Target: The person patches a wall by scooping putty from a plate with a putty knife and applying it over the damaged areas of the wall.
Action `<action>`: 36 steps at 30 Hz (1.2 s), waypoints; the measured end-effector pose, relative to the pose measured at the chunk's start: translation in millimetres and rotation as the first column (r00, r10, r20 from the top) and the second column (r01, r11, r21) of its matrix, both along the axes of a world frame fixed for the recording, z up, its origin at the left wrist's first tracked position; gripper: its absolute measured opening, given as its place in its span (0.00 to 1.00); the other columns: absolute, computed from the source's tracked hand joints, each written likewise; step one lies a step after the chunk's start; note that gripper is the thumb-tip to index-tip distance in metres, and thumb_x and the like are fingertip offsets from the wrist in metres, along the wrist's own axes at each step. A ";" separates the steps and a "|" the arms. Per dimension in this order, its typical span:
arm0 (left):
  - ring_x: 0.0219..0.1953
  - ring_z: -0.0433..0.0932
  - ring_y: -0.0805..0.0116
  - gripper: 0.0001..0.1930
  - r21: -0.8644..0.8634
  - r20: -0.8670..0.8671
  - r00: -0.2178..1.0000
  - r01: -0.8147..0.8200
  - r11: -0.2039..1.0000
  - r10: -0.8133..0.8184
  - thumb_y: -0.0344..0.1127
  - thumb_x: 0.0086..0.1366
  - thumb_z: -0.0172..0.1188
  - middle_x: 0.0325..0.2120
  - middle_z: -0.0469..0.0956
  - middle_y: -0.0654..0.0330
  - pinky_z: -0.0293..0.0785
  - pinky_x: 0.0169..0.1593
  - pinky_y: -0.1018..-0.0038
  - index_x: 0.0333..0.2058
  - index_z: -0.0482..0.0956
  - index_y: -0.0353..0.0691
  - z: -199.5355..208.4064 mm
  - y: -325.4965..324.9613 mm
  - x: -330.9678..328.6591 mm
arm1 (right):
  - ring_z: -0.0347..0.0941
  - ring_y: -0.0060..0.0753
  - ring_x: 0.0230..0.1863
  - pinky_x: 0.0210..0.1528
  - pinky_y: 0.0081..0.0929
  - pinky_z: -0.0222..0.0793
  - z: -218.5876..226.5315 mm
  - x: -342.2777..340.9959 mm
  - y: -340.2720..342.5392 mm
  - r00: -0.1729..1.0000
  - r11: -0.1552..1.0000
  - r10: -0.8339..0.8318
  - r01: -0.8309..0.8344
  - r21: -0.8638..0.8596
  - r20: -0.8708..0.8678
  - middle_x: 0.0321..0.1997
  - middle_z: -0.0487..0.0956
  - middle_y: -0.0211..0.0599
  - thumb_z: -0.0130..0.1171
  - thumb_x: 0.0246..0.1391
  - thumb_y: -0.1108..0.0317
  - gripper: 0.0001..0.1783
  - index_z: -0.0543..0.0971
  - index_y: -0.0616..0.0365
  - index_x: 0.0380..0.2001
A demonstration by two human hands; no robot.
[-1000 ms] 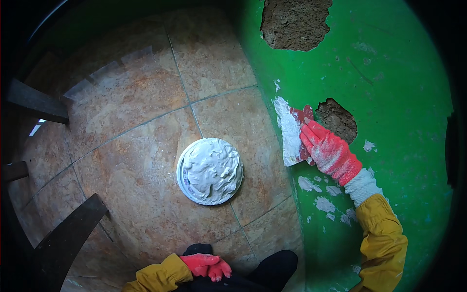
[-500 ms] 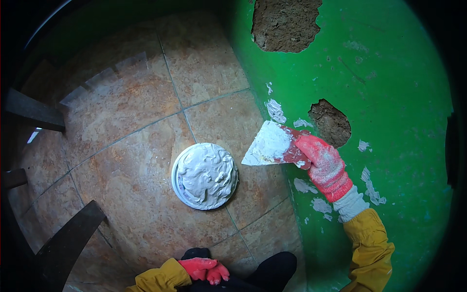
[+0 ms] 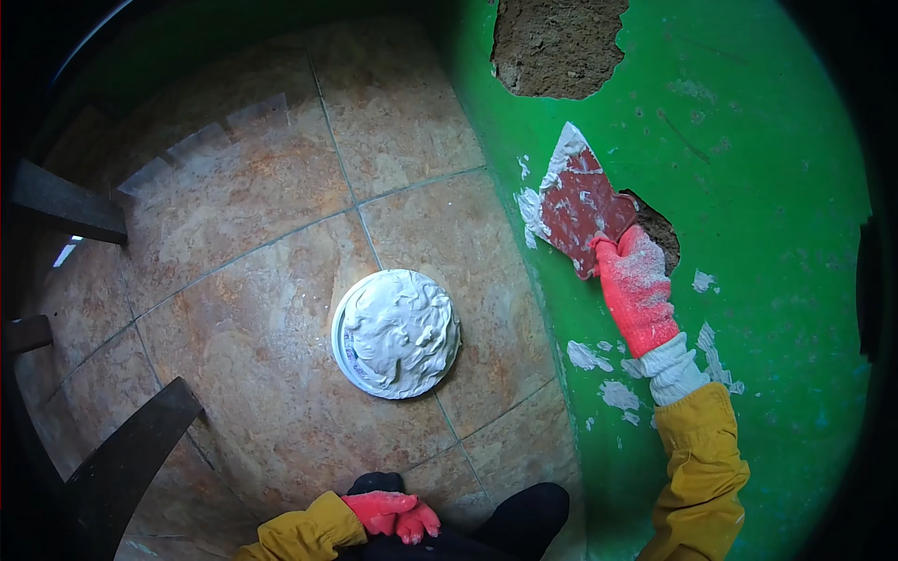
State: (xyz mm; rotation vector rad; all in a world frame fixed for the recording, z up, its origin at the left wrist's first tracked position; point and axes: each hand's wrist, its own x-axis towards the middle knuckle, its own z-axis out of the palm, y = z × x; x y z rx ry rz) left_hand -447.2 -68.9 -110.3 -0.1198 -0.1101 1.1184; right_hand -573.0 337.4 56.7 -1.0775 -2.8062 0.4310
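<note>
My right hand (image 3: 636,285), in a pink dusty glove, grips a broad red putty knife (image 3: 585,201). White paste lines the blade's far edge and left side. The blade is against or just above the green wall (image 3: 748,206), beside a smaller rough brown hole (image 3: 659,229) that my hand and the knife partly cover. A white smear of paste (image 3: 531,213) shows at the blade's left. My left hand (image 3: 393,514), gloved in pink, rests by my knee with nothing in it, its fingers loosely apart. On the floor lies a round white lid (image 3: 340,351) heaped with white paste (image 3: 400,327).
A larger brown hole (image 3: 557,47) breaks the wall farther up. Several dried paste patches (image 3: 617,395) dot the wall below the knife. Brown tiles (image 3: 262,327) cover the floor. Dark furniture legs (image 3: 140,453) stand at the left.
My right hand has turned the putty knife from pointing left over the floor to pointing up the wall, its red face now showing. My left hand and the lid have stayed put.
</note>
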 end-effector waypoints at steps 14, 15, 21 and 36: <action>0.35 0.73 0.71 0.26 0.010 -0.049 0.999 -0.025 1.000 0.025 0.49 0.68 0.32 0.43 0.72 0.56 0.70 0.40 0.79 0.47 0.68 0.30 5.5 1.0 -5.8 | 0.68 0.19 0.18 0.21 0.19 0.65 26.7 11.4 -48.6 0.979 0.960 -0.119 0.070 -0.271 -0.168 0.27 0.76 0.37 0.53 0.50 0.74 0.06 0.72 0.66 0.30; 0.34 0.73 0.72 0.28 -0.014 -0.052 0.999 -0.016 1.000 0.015 0.50 0.67 0.34 0.42 0.73 0.55 0.69 0.41 0.79 0.46 0.68 0.28 7.2 0.1 -7.6 | 0.69 0.20 0.19 0.21 0.17 0.66 24.8 17.3 -63.4 0.961 0.903 -0.184 0.083 -0.421 -0.205 0.28 0.76 0.37 0.52 0.50 0.76 0.05 0.71 0.67 0.31; 0.33 0.74 0.72 0.30 0.006 -0.096 0.995 0.001 1.000 0.000 0.53 0.66 0.35 0.40 0.73 0.54 0.69 0.41 0.78 0.44 0.69 0.26 6.6 4.0 -8.4 | 0.70 0.23 0.22 0.26 0.20 0.67 -2.4 88.3 -115.4 0.968 0.769 -0.237 0.137 -0.625 -0.078 0.27 0.76 0.38 0.52 0.50 0.76 0.04 0.72 0.66 0.30; 0.34 0.75 0.68 0.32 -0.032 -0.054 0.998 -0.023 0.999 0.022 0.56 0.64 0.38 0.41 0.73 0.49 0.71 0.39 0.76 0.44 0.68 0.25 -2.4 1.7 7.5 | 0.72 0.27 0.26 0.33 0.24 0.68 -45.6 161.9 -139.5 0.780 0.699 -0.579 0.324 -0.638 -0.238 0.23 0.75 0.39 0.49 0.50 0.76 0.05 0.72 0.68 0.28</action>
